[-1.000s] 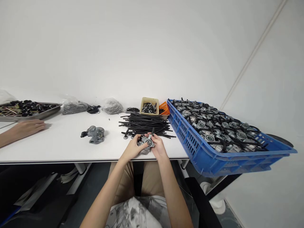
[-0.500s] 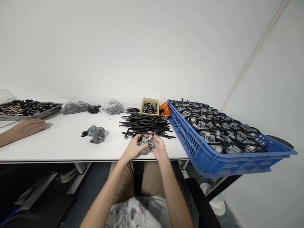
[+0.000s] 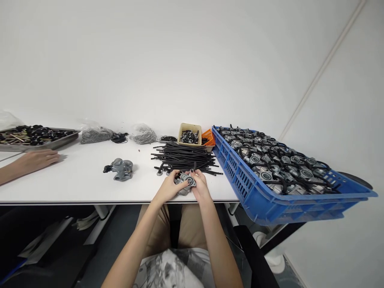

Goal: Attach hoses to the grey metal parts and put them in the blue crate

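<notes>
A grey metal carburetor [image 3: 185,189] is held near the table's front edge, its round bore facing up. My left hand [image 3: 169,187] is closed around its left side, thumb lying across the top by the bore. On the other side my right hand [image 3: 201,186] pinches a short black rubber tube [image 3: 195,165] at the carburetor's upper right; the fingertips partly hide where the two meet. Just beyond the hands lies a pile of black rubber hoses [image 3: 180,156]. A second carburetor [image 3: 120,169] rests on the table to the left.
A blue crate [image 3: 249,200] full of carburetors with black hoses stands at right. Behind the hoses are a cream bin [image 3: 190,126] of small parts and an orange basket [image 3: 209,136]. Another person's hand [image 3: 39,159] rests at left, near a metal tray [image 3: 64,140].
My right fingers have shifted slightly and curled in at the carburetor's upper right; the black tube there now points more upright. My left hand keeps its hold.
</notes>
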`<state>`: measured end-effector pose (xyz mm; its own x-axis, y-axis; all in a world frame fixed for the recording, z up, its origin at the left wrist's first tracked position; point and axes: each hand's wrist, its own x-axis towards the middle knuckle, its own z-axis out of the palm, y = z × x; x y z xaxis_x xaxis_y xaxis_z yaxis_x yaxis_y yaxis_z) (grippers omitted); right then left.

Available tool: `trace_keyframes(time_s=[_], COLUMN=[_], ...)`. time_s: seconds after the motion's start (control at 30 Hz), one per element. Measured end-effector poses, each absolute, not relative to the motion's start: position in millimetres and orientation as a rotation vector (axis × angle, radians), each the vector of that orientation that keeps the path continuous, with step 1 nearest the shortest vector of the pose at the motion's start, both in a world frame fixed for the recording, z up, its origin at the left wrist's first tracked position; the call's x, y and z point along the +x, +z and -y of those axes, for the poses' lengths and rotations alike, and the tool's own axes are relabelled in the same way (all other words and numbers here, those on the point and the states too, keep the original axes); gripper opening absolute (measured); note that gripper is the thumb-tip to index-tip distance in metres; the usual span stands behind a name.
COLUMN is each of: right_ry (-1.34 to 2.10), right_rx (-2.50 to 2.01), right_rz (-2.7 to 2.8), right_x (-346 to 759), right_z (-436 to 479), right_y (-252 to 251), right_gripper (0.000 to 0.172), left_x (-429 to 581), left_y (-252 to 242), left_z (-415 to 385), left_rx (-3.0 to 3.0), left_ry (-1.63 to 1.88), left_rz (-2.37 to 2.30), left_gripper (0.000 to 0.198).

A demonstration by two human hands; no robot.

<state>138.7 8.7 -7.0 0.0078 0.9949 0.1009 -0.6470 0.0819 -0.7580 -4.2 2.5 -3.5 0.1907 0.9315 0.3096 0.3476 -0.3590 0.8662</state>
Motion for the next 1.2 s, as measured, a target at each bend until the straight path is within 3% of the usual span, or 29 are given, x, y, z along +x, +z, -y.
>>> trace_keyframes(time_s=[0.17,0.63,0.83,1.03,1.2], right_ry=[1.528,1.47,1.525,1.464,1.483], right_rx=[-0.562,-0.577,-0.565,-0.593,-0.56], right_rz=[0.768,0.737,0.758,0.726,0.73], right_x=[139.6,139.3,140.0,138.0,138.9], right_z=[-7.8,-7.2,-7.3,-9.4,-5.6], right_y=[-6.3,-5.7,-5.0,-6.5,-3.9], right_gripper=[0.027,0.019,0.027,0.02,0.026], left_x=[-4.1,-4.0,-4.7,-5.4,-5.7], left_y=[-3.4,-3.7,-5.3,-5.3,-5.7], left_z=[-2.7,-3.1,-4.4,-4.4,-4.8], left_rx=[1.82,1.816,1.821,1.815,1.824], left_ry=[1.162,1.157,1.156,1.13,1.146], left_rz=[-1.198,-1.191,-1.222,-1.183,-1.204], left_gripper=[0.05,0.05,0.051,0.051,0.05])
